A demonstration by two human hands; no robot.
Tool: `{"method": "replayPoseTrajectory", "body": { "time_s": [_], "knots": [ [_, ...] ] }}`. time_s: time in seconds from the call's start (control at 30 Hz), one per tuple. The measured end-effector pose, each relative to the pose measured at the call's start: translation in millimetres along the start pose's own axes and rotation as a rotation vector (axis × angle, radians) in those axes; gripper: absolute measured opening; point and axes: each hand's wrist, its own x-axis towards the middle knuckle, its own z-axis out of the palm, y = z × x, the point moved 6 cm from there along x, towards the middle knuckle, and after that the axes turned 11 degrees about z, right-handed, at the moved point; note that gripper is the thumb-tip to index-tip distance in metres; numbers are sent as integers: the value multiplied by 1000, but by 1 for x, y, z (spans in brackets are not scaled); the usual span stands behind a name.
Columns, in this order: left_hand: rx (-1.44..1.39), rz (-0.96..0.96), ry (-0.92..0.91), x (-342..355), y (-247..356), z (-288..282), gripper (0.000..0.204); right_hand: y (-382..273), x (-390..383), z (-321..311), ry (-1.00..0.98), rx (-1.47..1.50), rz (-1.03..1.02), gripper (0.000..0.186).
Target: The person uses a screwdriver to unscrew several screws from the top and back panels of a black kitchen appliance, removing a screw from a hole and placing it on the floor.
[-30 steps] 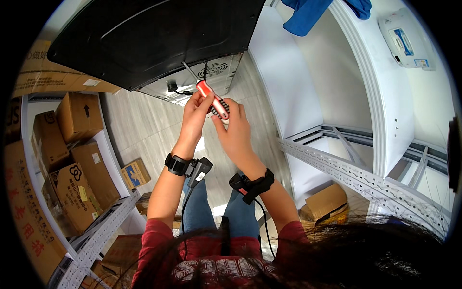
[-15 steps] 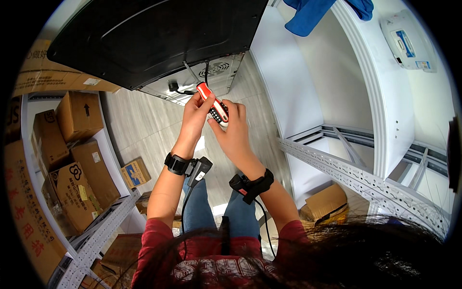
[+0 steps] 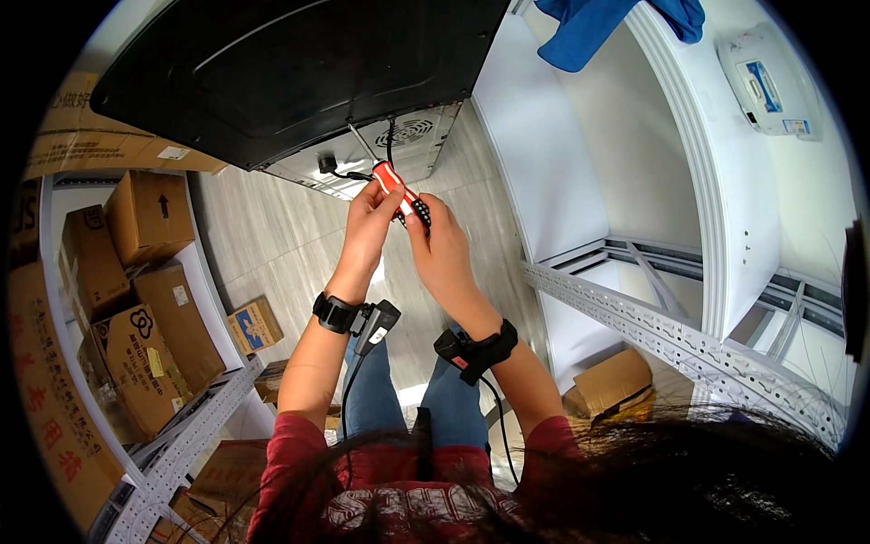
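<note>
One screwdriver (image 3: 387,176), near the frame's upper centre, was pinched by my left hand (image 3: 366,220) and right hand (image 3: 441,245), seemingly for turning at the black panel (image 3: 299,72), which called for a straight, steady twist.

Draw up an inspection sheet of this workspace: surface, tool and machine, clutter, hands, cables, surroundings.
Surface: grey floor, seams visible.
Tool and machine: red-and-white screwdriver, its tip at the near edge of the black machine; contact unclear.
Clutter: small box on the floor; brown carton at lower right.
Hands: left hand grips the screwdriver; right hand holds its rear end.
Cables: black plug with a cable at the machine's pale side; wrist cords hang down.
Surroundings: stacked boxes at left; white shelving and blue cloth at right.
</note>
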Motion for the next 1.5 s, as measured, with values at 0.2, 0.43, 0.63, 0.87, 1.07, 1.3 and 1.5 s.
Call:
{"method": "replayPoseTrajectory", "body": {
  "time_s": [0.2,0.43,0.63,0.87,1.07,1.3,1.5],
  "knots": [
    [2,-9,10,0,4,2,15,-3,1,-1,2,0,-4,31],
    [20,-5,1,-2,1,2,14,2,-1,0,-10,-15,0,32],
    [86,37,-33,-11,3,10,18,-2,-11,-14,6,19,29,39],
    [275,86,-180,-42,20,53,23,2,-29,-49,22,-128,-31,47],
    [460,240,-383,-77,69,114,25,-23,-59,-109,63,-152,92,37],
    [431,442,-602,-108,138,203,29,-39,-109,-199,297,-198,95,39],
    [279,364,-794,-113,136,244,23,-45,-144,-228,373,-120,208,42]
  ]
}}
